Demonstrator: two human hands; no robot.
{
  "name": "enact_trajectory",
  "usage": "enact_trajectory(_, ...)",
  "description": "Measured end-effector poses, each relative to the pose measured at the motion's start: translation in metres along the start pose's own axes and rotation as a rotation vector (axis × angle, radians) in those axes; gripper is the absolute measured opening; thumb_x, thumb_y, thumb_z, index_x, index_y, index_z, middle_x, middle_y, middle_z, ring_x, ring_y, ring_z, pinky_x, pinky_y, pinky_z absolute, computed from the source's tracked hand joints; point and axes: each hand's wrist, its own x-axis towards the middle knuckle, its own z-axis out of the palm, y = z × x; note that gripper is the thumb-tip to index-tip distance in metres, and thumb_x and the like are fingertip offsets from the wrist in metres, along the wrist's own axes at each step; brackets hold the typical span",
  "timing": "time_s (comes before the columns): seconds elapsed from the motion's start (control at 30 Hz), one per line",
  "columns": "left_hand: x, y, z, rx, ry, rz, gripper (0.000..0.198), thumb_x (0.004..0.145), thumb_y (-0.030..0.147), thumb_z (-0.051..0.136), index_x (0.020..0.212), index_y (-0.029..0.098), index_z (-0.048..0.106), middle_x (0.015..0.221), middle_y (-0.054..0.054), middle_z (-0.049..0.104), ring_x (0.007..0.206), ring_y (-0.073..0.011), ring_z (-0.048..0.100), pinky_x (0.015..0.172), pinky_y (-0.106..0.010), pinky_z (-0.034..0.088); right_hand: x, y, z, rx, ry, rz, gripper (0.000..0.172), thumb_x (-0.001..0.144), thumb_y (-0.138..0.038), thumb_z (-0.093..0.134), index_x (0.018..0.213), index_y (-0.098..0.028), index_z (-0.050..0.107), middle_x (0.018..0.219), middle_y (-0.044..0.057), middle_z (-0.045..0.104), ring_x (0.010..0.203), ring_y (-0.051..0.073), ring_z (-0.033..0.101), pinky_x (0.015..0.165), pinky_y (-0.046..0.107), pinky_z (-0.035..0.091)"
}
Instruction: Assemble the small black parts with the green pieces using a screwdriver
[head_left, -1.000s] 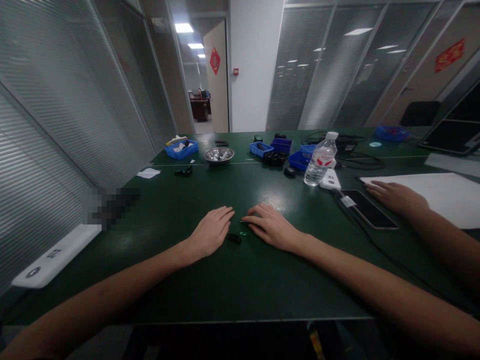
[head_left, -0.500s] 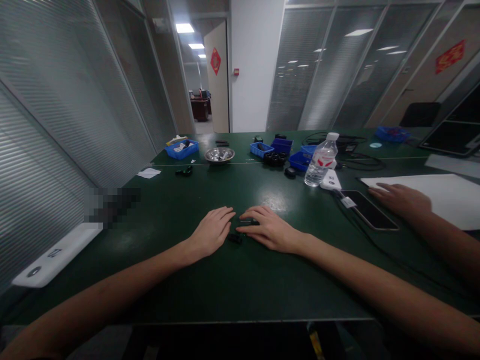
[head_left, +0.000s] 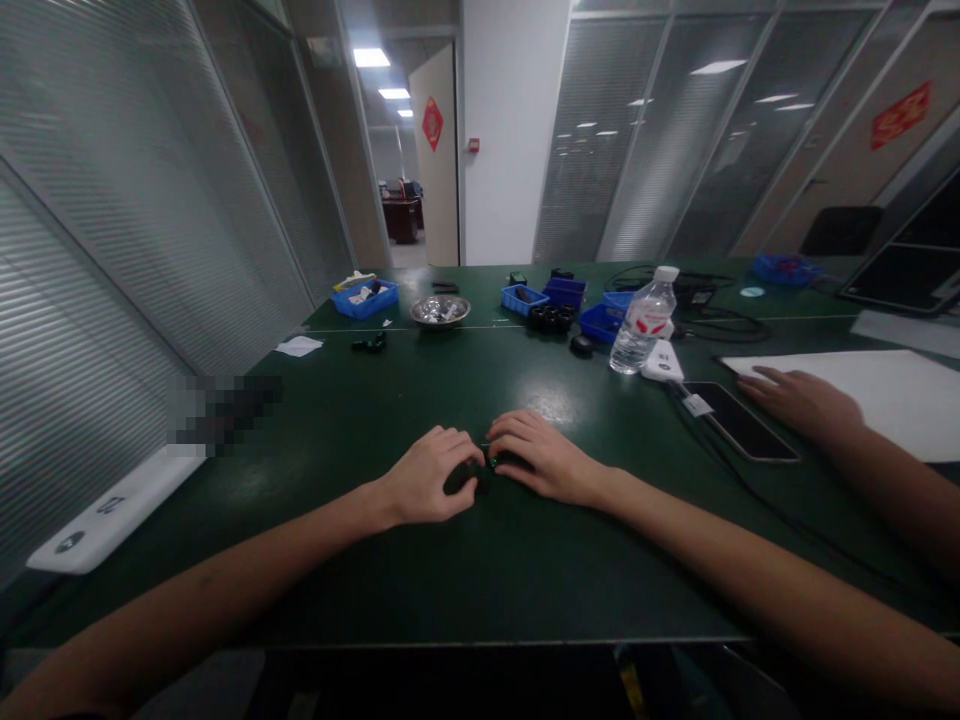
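Left hand [head_left: 427,485] and right hand [head_left: 540,462] low on the green table [head_left: 465,580], fingers curled narrow and meeting around a small dark part [head_left: 480,468], likely braced there for steadiness; firm grip or mere touch impossible to tell.

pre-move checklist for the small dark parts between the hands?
1. Left hand curled on a small dark part: ok.
2. Right hand fingers on the other dark part: ok.
3. Whether the parts are joined: cannot tell, hidden by fingers.
4. Green table bare near the hands: ok.
5. Other person's hand apart, beside the phone: ok.
6. Water bottle upright, far from the hands: ok.
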Motion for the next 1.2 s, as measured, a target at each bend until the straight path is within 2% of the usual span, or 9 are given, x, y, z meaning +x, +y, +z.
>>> enact_trajectory(0.3, -0.001, 0.002, -0.002, -0.043, -0.053, 0.072, 0.026, 0.092, 0.032, 0.067, 0.115, 0.02, 0.063, 0.11, -0.006, 0.065, 0.099, -0.0226, 0.058, 0.09, -0.037, 0.043, -0.001, -0.004, -0.003, 0.007, 0.019, -0.013, 0.017, 0.104, -0.028, 0.052, 0.111, -0.019, 0.065, 0.116, 0.01, 0.065, 0.112, 0.022, 0.056, 0.096, 0.04, 0.044)
enact_trajectory(0.5, 0.001, -0.004, 0.004, -0.032, 0.023, -0.004, 0.026, 0.098, 0.024, 0.061, 0.123, 0.021, 0.06, 0.112, -0.006, 0.065, 0.099, -0.0208, 0.06, 0.09, -0.035, 0.047, 0.0, -0.006, -0.001, -0.025, 0.023, 0.011, 0.012, 0.1, -0.026, 0.057, 0.105, -0.019, 0.065, 0.105, 0.007, 0.066, 0.101, 0.021, 0.057, 0.095, 0.04, 0.04)
enact_trajectory(0.63, 0.0, -0.006, 0.004, 0.03, 0.039, 0.008, 0.019, 0.103, 0.023, 0.054, 0.12, 0.023, 0.062, 0.113, -0.005, 0.066, 0.102, -0.0215, 0.061, 0.092, -0.037, 0.047, 0.0, -0.007, 0.001, 0.021, 0.052, 0.021, 0.007, 0.099, -0.024, 0.059, 0.1, -0.02, 0.064, 0.096, 0.004, 0.066, 0.094, 0.02, 0.058, 0.094, 0.04, 0.039)
enact_trajectory(0.83, -0.001, -0.006, 0.003, 0.013, 0.051, 0.033, 0.022, 0.105, 0.024, 0.051, 0.125, 0.023, 0.061, 0.117, -0.005, 0.067, 0.105, -0.0211, 0.062, 0.093, -0.038, 0.05, -0.001, -0.005, 0.004, 0.092, 0.094, 0.045, 0.007, 0.099, -0.028, 0.062, 0.098, -0.022, 0.065, 0.098, 0.004, 0.067, 0.096, 0.02, 0.06, 0.095, 0.041, 0.039)
enact_trajectory(1.0, 0.001, -0.006, 0.004, 0.04, 0.064, 0.021, 0.016, 0.103, 0.021, 0.054, 0.115, 0.022, 0.064, 0.112, -0.006, 0.067, 0.103, -0.0219, 0.061, 0.093, -0.039, 0.052, 0.0, -0.008, 0.007, 0.166, 0.138, 0.072, 0.004, 0.098, -0.026, 0.064, 0.096, -0.022, 0.065, 0.094, 0.002, 0.068, 0.092, 0.019, 0.062, 0.092, 0.04, 0.042)
enact_trajectory(1.2, 0.0, -0.005, 0.004, -0.024, 0.13, 0.052, 0.018, 0.098, 0.017, 0.061, 0.114, 0.021, 0.063, 0.129, -0.008, 0.062, 0.12, -0.0218, 0.057, 0.105, -0.04, 0.049, 0.0, -0.012, 0.008, 0.203, 0.142, 0.092, 0.002, 0.095, -0.021, 0.064, 0.097, -0.021, 0.063, 0.092, 0.002, 0.067, 0.092, 0.019, 0.061, 0.093, 0.038, 0.043)
